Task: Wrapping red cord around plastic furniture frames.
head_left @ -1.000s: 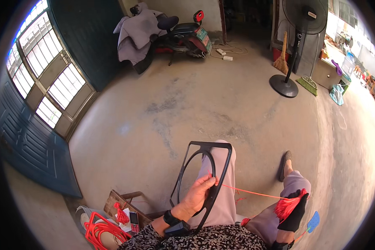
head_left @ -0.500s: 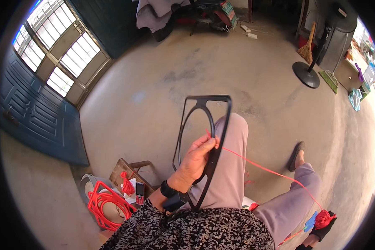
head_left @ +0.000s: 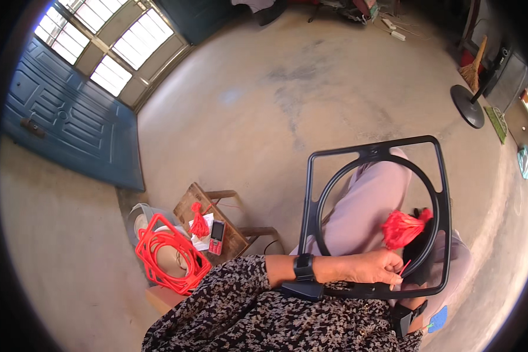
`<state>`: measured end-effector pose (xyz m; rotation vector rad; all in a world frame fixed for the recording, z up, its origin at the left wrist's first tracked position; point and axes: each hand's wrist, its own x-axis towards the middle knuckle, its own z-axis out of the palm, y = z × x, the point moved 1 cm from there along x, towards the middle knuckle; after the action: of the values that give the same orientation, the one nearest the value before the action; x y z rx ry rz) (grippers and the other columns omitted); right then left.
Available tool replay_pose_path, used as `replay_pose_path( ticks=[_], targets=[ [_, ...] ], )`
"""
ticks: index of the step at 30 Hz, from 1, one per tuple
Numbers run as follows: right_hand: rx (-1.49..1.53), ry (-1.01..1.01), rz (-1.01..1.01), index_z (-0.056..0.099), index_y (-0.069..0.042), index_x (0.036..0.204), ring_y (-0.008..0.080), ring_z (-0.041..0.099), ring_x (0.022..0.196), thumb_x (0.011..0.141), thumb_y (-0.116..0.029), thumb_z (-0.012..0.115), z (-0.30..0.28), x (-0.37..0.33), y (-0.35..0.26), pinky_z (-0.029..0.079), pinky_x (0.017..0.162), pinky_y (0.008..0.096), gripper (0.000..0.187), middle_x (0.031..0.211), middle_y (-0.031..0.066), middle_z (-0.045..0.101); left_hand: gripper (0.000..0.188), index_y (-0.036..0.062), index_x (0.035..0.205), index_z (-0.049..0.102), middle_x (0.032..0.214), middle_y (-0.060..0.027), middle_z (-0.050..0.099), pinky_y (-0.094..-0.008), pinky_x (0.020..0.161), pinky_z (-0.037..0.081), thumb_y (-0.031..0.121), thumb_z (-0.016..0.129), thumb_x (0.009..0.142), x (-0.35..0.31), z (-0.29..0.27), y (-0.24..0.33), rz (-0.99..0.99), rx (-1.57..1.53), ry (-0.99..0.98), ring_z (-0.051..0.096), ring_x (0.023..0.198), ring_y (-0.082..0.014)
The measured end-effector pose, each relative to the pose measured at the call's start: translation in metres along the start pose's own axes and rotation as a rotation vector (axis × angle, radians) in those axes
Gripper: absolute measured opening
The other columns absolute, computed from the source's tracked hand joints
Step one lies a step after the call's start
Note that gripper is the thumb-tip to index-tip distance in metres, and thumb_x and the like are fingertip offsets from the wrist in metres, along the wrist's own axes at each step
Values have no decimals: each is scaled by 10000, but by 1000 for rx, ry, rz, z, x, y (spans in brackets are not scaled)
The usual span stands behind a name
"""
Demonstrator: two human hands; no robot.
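A black plastic frame (head_left: 376, 217), a square with a ring set inside it, rested across our lap, its whole outline bare of wrapping as far as we could see, so the winding looked barely begun, if begun at all; by our reckoning nearly the entire frame remained to be covered. Our left hand (head_left: 374, 268) lay along the frame's near edge, fingers (head_left: 393, 274) pressed together in a pinch on a short end of red cord (head_left: 405, 268). Just above those fingers sat a red bundle of cord (head_left: 402, 227), gripped from behind by our right hand (head_left: 421, 246), mostly hidden; we could not tell how its fingers were set. Well off to the left of the fingers, finished red-wrapped frames (head_left: 169, 253) leaned beside a small wooden stool (head_left: 217, 220) bearing a red tassel (head_left: 199, 223) and a red phone (head_left: 216, 236).
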<state>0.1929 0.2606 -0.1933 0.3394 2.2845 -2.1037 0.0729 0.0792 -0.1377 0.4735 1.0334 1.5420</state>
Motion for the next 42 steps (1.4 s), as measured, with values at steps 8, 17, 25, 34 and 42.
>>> replay_pose_path(
  ticks=[8,17,25,34,42],
  targets=[
    [263,128,184,566,52,1123,283,662,864,780,-251,728,18,15,-47,550,690,380,486,974,150,655,235,31,761,578,647,47,505,-247,538,323,218,634,894,-4,-14,-2,12,309,76,402,614,-40],
    [792,-46,140,452,77,1283,352,642,964,779,-283,729,34,51,-86,564,781,442,679,1154,237,588,140,7,879,636,682,53,561,-212,554,348,135,593,914,-5,-22,-19,6,221,137,446,637,-9],
    [392,322,123,592,68,1029,169,550,585,922,-132,524,0,60,-80,438,508,259,236,740,109,571,199,16,756,552,615,43,530,-235,472,312,142,652,873,-2,-13,0,197,130,191,423,567,-10],
    [918,262,-262,590,-15,1073,318,606,992,962,-351,509,-167,-64,5,476,918,475,362,1078,139,646,202,-28,949,597,806,-85,667,-253,579,483,149,652,869,-6,-25,14,4,56,261,628,707,-126],
    [611,880,-116,591,-102,944,200,613,749,913,-310,628,-218,-167,12,522,759,367,213,840,40,646,129,22,982,540,799,-65,670,-212,573,485,105,608,911,2,-26,29,-142,-78,339,629,674,-85]
  ],
)
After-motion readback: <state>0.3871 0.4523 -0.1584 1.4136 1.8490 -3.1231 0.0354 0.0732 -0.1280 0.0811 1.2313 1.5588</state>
